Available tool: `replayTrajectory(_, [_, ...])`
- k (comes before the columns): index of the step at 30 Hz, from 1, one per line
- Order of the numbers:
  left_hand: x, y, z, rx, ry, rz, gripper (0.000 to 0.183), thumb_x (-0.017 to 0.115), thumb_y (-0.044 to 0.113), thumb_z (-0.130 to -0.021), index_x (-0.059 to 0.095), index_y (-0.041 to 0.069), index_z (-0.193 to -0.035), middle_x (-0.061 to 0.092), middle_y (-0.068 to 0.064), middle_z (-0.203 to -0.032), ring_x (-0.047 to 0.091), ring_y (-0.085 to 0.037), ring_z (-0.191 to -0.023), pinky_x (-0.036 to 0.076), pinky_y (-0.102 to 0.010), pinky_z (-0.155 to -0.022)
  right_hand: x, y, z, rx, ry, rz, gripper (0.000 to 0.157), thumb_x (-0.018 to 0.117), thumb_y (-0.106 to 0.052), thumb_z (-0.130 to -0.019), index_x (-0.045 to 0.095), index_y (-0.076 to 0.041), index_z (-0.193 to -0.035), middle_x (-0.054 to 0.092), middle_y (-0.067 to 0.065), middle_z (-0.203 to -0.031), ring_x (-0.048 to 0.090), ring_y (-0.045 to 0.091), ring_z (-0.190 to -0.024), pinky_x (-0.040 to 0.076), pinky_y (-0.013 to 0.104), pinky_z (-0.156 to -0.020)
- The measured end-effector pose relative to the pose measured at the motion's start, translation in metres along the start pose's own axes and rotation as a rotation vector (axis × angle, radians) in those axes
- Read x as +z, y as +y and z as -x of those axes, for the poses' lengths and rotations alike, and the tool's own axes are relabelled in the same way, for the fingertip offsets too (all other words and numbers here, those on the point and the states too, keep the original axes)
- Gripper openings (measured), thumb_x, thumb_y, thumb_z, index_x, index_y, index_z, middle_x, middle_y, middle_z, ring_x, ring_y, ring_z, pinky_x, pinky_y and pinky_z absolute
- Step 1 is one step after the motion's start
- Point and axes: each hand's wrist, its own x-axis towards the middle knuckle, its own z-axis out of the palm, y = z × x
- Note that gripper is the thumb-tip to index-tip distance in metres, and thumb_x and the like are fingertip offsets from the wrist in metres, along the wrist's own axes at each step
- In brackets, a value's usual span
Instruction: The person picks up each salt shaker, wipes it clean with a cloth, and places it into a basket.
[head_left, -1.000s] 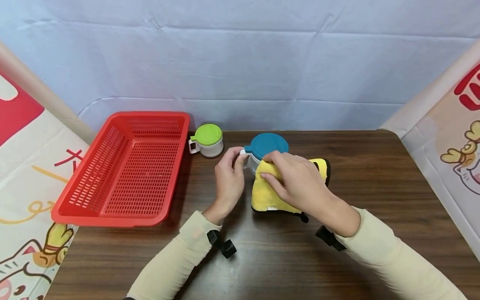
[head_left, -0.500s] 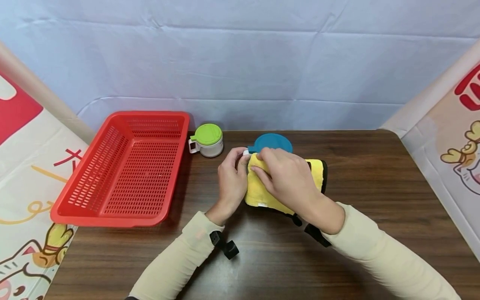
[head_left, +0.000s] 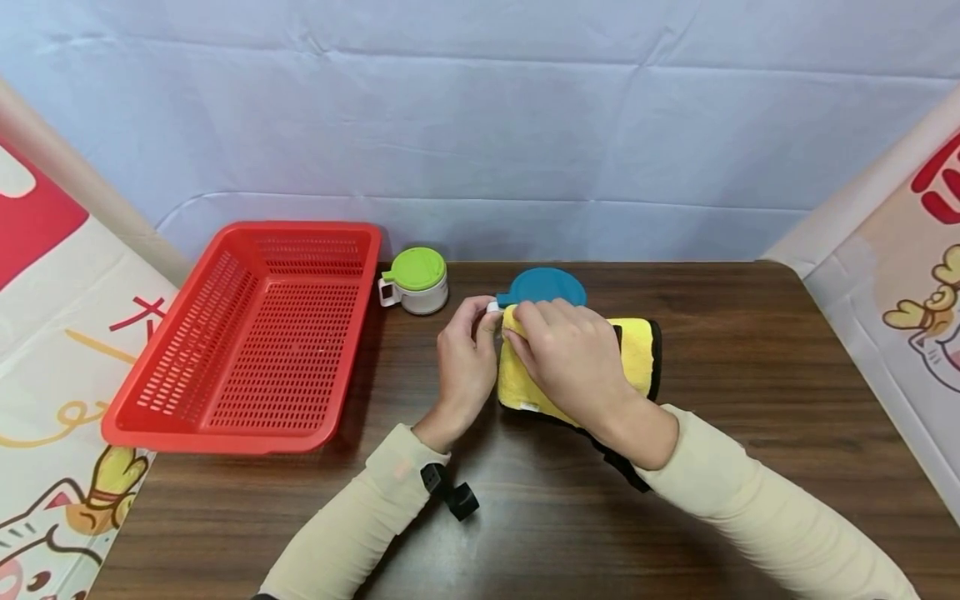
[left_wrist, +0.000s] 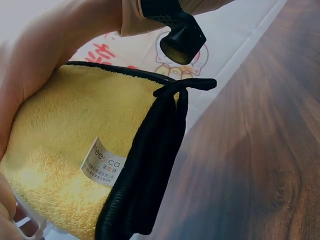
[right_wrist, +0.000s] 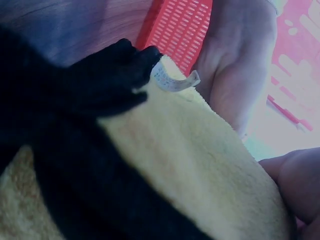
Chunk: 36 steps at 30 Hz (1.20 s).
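The left hand [head_left: 467, 362] pinches the small white handle [head_left: 492, 307] of a lidded jar. Its round blue lid [head_left: 547, 287] shows behind the right knuckles, while the body is hidden by cloth and hand. A yellow cleaning cloth [head_left: 637, 346] with black edging is held in the right hand [head_left: 581, 358], bunched against the jar's near side. Up close in the left wrist view, the cloth [left_wrist: 75, 125] bears a white printed label [left_wrist: 103, 162]. In the right wrist view, fingers curl at the far edge of the cloth [right_wrist: 200, 150].
A second, smaller jar [head_left: 420, 283] with a green lid stands left of the hands. Beyond it on the left is a red perforated basket [head_left: 217, 442]. Everything stands on a dark wooden table [head_left: 765, 392], with a pale cloth backdrop [head_left: 480, 133] behind.
The right hand and cloth have shifted left toward the handle, now covering the jar's body. The blue-lidded jar and left hand have moved slightly right. Over the last half second little differs.
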Motion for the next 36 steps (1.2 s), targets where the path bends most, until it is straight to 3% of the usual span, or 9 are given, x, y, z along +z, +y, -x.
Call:
replayTrajectory(24, [-0.003,-0.002,-0.003,-0.002,0.023,0.033,0.018,0.062,0.014,-0.101,0.068,0.0,-0.111,0.072,-0.011,-0.101,0.065,-0.02,-0.086,0.053,-0.031,-0.075,-0.008,0.004,0.006,-0.021,0.047,0.032,0.025,0.081,-0.014,-0.088,0.06,0.0,-0.086,0.053,0.006,-0.06,0.05,0.023,-0.052,0.034,0.03,-0.044])
replayTrajectory(36, [-0.006,-0.006,-0.005,0.008,0.034,0.031,0.017,0.062,0.011,-0.101,0.067,-0.002,-0.111,0.072,-0.013,-0.106,0.066,-0.022,-0.092,0.055,-0.034,-0.079,-0.014,0.01,0.012,-0.027,0.078,0.013,0.023,0.08,-0.013,-0.088,0.063,0.001,-0.091,0.063,0.01,-0.069,0.055,0.026,-0.056,0.04,0.035,-0.045])
